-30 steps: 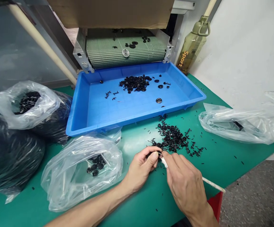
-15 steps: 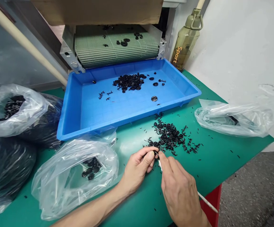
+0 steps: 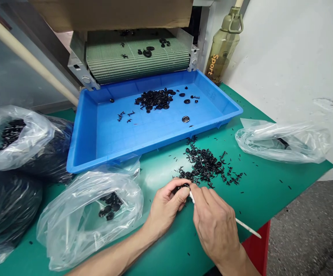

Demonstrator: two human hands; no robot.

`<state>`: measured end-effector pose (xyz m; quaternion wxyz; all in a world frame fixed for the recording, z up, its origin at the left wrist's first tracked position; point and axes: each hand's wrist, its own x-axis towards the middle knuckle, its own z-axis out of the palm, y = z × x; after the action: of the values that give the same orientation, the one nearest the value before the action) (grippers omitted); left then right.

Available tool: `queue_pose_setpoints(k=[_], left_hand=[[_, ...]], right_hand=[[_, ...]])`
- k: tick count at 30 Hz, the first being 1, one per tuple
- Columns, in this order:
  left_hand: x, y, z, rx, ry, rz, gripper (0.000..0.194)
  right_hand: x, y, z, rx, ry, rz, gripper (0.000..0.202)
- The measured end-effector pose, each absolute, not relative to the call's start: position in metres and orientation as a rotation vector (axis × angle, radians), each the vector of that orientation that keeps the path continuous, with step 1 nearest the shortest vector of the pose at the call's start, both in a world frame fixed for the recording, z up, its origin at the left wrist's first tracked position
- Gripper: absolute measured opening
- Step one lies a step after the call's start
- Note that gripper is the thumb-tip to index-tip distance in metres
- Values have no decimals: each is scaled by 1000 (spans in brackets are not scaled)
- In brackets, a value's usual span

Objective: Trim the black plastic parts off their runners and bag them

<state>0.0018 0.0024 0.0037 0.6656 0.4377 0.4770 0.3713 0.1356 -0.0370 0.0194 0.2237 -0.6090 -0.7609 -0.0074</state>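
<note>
Holds a small black part [image 3: 186, 186] in the left hand [image 3: 166, 201], pinched between thumb and bent forefinger, just above the green surface [image 3: 264, 191] at the near edge of a heap of black parts [image 3: 205, 165]. Grips a white piece [image 3: 192, 197] in the right hand [image 3: 216, 222], closed, knuckles up, forefinger meeting the left fingertips at the black part. Cannot make out the exact contact there, partly hidden by fingers. See a thin pale stick [image 3: 248, 228] jutting from behind the right hand, out past the edge; cannot tell stick and white piece apart as one tool or two.

Find loose black bits scattered around the heap. Just beyond, come to a blue tray [image 3: 109, 132] with a black pile [image 3: 155, 100] near the middle and a ring-shaped disc [image 3: 185, 119] nearer the front. Behind and above, meet a green conveyor belt [image 3: 137, 67] with several black pieces on top, under a brown panel [image 3: 114, 15]. To the left, note an open clear bag [image 3: 74, 230] with round black pieces [image 3: 106, 209] showing, then two fuller bags [image 3: 37, 130]. To the right, see another clear bag [image 3: 301, 145] lying flat and, farther back, a greenish bottle [image 3: 224, 46] marked "Sport", beside a white wall [image 3: 293, 57]
</note>
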Motion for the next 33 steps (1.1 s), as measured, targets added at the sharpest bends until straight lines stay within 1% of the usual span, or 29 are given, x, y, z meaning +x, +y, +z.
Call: queue_pose_setpoints(k=[2,4,6,8,10,13,16,21,24,27,30,33], left_hand=[[1,3,5,1084,1101,848,27],[0,4,5,1203,1110,851,23],[-1,5,5,1250,1133,836,24],[-2,5,4,1216,1178,796,30],[-1,5,2,1150,1214,776,38],[0,5,0,1080,1209,817,41],[1,3,0,1012,1157,863,35],[2,6,5,830,999,939,21],[2,10,7,710,907,952,18],[2,11,7,623,848,913,18],[3,9,5,671,799,827,28],[3,7,2,731,779,763,38]], right_hand=[[139,-33,21,-1686,-2060,180,29],[144,-25,26,-1715,-2007,513,29],[149,-17,31,-1729,-1942,794,27],[156,-12,34,-1728,-1884,896,28],[166,-9,33,-1740,-1844,855,32],[187,-10,26,-1848,-1773,589,35],[206,-9,17,-1963,-1746,309,30],[210,-2,10,-2033,-1818,200,30],[207,-3,12,-1966,-1842,206,27],[200,-9,18,-1791,-1808,344,21],[184,-16,25,-1572,-1777,539,20],[167,-18,31,-1425,-1797,651,24]])
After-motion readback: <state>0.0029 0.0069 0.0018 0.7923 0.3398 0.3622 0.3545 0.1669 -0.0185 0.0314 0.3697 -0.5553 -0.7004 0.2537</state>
